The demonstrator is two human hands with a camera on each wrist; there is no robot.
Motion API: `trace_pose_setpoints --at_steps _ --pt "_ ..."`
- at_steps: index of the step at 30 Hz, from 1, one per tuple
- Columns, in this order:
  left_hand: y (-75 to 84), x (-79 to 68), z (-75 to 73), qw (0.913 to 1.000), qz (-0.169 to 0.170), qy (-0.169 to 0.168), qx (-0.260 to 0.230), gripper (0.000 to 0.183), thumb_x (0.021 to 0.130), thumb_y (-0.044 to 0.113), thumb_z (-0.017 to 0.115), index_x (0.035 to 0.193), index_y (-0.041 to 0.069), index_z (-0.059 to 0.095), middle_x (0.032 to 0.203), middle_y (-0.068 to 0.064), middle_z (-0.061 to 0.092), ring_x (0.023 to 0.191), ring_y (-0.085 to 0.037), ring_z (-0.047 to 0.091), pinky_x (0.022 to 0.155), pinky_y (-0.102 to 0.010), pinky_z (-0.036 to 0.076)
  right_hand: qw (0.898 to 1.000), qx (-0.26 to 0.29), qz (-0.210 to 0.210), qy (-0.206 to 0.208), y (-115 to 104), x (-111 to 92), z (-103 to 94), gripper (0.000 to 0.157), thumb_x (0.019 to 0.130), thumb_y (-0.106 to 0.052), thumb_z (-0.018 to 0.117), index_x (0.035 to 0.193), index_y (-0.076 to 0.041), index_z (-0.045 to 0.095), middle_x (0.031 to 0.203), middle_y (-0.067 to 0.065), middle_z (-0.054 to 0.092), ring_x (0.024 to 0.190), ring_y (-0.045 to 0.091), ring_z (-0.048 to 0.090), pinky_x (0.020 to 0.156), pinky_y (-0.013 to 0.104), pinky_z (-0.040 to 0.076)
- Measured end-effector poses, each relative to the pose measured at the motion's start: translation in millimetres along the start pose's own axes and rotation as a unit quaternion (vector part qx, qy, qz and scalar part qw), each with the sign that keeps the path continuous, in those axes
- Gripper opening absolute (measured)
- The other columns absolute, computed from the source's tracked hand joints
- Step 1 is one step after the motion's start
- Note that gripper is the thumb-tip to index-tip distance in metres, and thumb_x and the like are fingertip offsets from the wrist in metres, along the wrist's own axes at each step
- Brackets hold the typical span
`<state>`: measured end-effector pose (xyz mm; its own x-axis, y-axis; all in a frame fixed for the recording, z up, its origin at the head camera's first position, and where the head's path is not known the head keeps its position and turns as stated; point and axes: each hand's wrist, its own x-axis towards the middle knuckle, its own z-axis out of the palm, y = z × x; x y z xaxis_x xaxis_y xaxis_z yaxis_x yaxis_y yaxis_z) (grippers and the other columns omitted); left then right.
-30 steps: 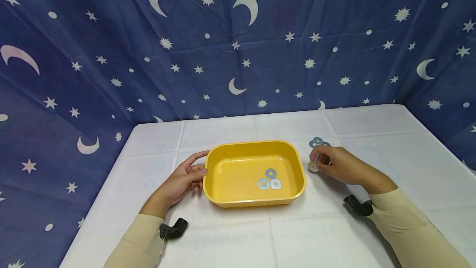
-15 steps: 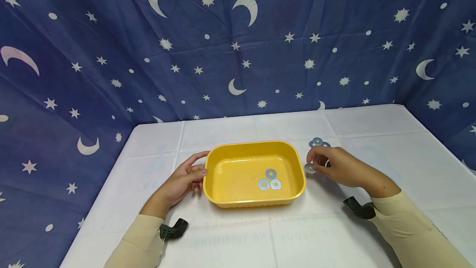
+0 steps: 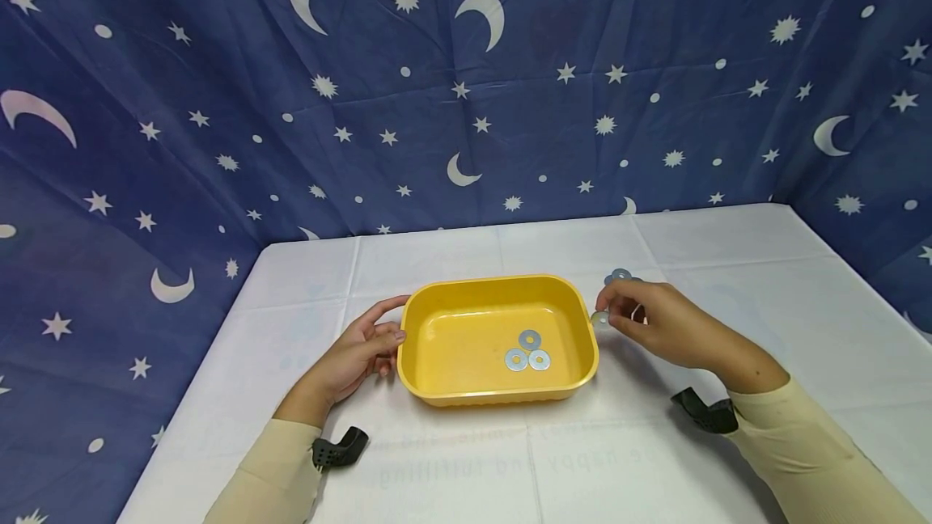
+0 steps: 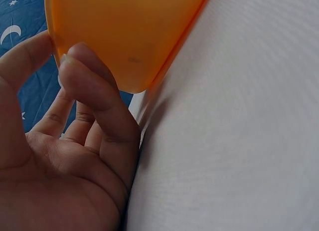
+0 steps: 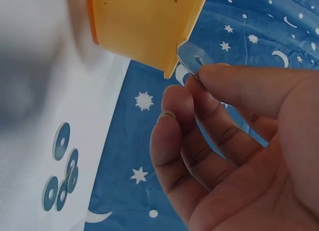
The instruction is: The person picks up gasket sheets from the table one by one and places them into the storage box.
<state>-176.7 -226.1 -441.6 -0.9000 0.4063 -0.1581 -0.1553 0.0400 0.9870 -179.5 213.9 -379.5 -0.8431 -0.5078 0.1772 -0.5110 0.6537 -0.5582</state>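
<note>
A yellow tray [image 3: 437, 392] stands on the table with three grey metal washers [image 3: 516, 360] lying flat toward its right end. My left hand [image 3: 354, 352] rests at the tray's left end, thumb on the rim and index finger reaching the far-left corner. In the left wrist view that hand's fingers [image 4: 92, 86] lie loosely spread against the tray's outside. Between thumb and index finger, my right hand [image 3: 655, 323] pinches a washer [image 5: 192, 56] by its edge, tilted. That washer is right at the tray's right rim. The right hand's other fingers bend loosely below.
Several more washers [image 5: 61, 141] lie in a loose group on the white tablecloth [image 3: 473, 467], partly behind my right hand in the head view. A dark blue curtain [image 3: 539, 103] with moons and stars closes off the back and sides.
My right hand has shifted slightly left and upward, carrying the pinched washer from beside the group to the tray's right rim. The left hand and tray have stayed in place.
</note>
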Motion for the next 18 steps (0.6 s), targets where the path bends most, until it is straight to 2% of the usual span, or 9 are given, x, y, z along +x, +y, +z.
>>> trace_pose_setpoints --at_steps 7,18 --pt "0.4 -0.1 0.7 1.0 -0.002 0.0 -0.001 0.061 0.099 0.017 0.062 0.153 0.022 0.033 0.091 0.002 0.064 0.062 -0.01 0.056 0.052 -0.019 0.048 1.0 -0.001 0.008 0.002 -7.1 -0.4 -1.0 0.022 0.089 0.002 0.069 0.1 -0.016 0.066 0.082 -0.004 0.061 0.078 0.008 0.055 0.071 0.024 0.054" --pt "0.3 -0.2 0.1 1.0 0.0 -0.003 -0.004 0.061 0.1 0.016 0.061 0.153 0.021 0.032 0.093 0.0 0.064 0.062 -0.012 0.057 0.053 -0.019 0.049 1.0 0.012 -0.013 0.011 -15.5 -1.6 3.9 0.025 0.088 0.004 0.069 0.101 -0.017 0.067 0.085 -0.008 0.063 0.079 0.006 0.056 0.069 0.023 0.053"
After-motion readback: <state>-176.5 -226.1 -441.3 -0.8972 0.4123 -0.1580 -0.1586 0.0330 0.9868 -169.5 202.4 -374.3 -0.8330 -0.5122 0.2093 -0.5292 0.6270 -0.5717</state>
